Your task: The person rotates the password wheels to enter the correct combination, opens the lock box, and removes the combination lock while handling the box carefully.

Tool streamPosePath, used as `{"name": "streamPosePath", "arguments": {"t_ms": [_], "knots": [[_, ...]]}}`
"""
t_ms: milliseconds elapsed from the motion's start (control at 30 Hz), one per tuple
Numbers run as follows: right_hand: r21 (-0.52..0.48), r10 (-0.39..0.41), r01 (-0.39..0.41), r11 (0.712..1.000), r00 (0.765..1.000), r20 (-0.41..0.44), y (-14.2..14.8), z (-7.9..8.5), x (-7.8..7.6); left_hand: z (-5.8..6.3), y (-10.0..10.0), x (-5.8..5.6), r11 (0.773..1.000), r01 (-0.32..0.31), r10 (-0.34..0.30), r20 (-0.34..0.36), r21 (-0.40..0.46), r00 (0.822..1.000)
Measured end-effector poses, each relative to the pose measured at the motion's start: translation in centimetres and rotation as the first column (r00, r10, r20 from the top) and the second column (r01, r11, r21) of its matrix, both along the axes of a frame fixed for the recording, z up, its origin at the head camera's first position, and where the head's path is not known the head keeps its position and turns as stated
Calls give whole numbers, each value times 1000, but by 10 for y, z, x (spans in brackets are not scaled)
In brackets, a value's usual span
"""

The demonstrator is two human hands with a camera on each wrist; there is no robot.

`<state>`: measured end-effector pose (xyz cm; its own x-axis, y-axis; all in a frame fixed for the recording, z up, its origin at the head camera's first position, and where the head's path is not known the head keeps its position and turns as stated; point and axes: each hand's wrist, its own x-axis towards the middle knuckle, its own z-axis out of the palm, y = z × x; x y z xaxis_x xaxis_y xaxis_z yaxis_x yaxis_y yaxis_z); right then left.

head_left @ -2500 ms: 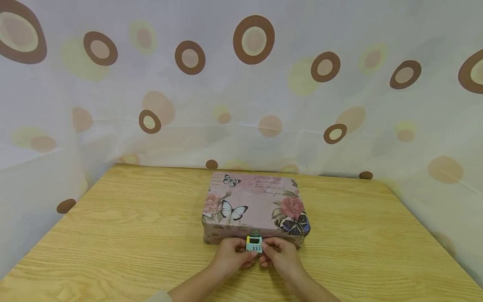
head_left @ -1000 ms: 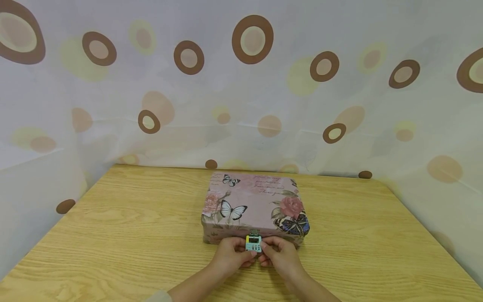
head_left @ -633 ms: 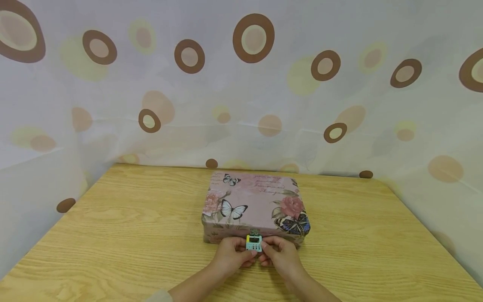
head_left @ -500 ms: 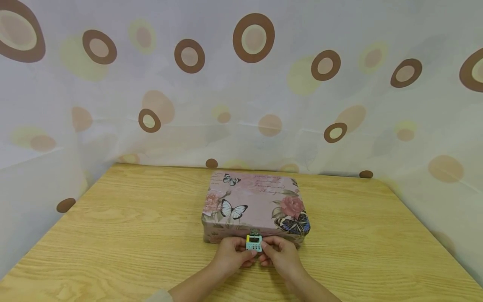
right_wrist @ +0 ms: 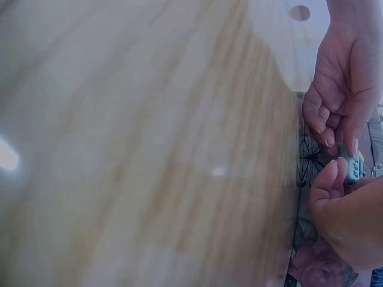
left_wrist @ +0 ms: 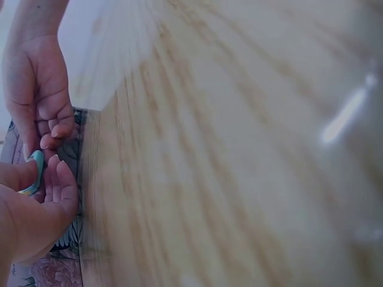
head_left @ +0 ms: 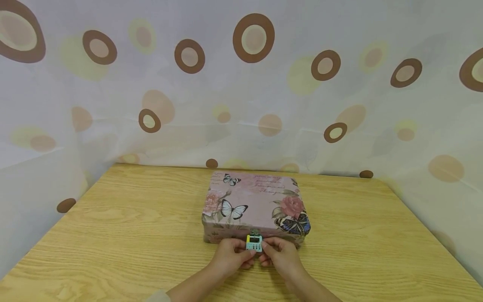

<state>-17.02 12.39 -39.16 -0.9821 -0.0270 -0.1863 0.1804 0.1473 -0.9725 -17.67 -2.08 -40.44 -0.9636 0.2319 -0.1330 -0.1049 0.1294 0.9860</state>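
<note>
A small light-blue combination padlock (head_left: 254, 244) with a yellow corner and a row of number dials sits at the front of a pink tin box (head_left: 260, 201), just below its metal clasp (head_left: 255, 232). My left hand (head_left: 229, 258) pinches the padlock from the left, thumb near its lower edge. From the right, my right hand (head_left: 283, 256) holds its side between thumb and fingers. In the left wrist view the padlock (left_wrist: 37, 170) shows between both hands, partly hidden by the thumb. The right wrist view shows its dial face (right_wrist: 353, 169). The box lid is down, printed with butterflies and roses.
The box rests on a wood-grain table (head_left: 143, 218). Behind and along both sides hangs a pale curtain (head_left: 219, 92) patterned with brown rings and dots.
Hardly anything differs: both hands stay on the padlock in the same place, with only a tiny shift of the left hand. Box and padlock have not moved.
</note>
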Motion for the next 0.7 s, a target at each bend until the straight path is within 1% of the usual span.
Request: {"name": "streamPosePath", "arguments": {"t_ms": [233, 367, 700], "knots": [[-17, 73, -72, 997, 996, 44, 4, 2, -2, 0, 0, 0, 1000, 3, -3, -6, 4, 1000], [-26, 110, -109, 994, 992, 53, 7, 2, -2, 0, 0, 1, 1000, 2, -2, 0, -1, 1000], [-28, 137, -135, 990, 989, 56, 7, 5, -1, 2, 0, 2, 1000, 4, -4, 7, 20, 1000]]}}
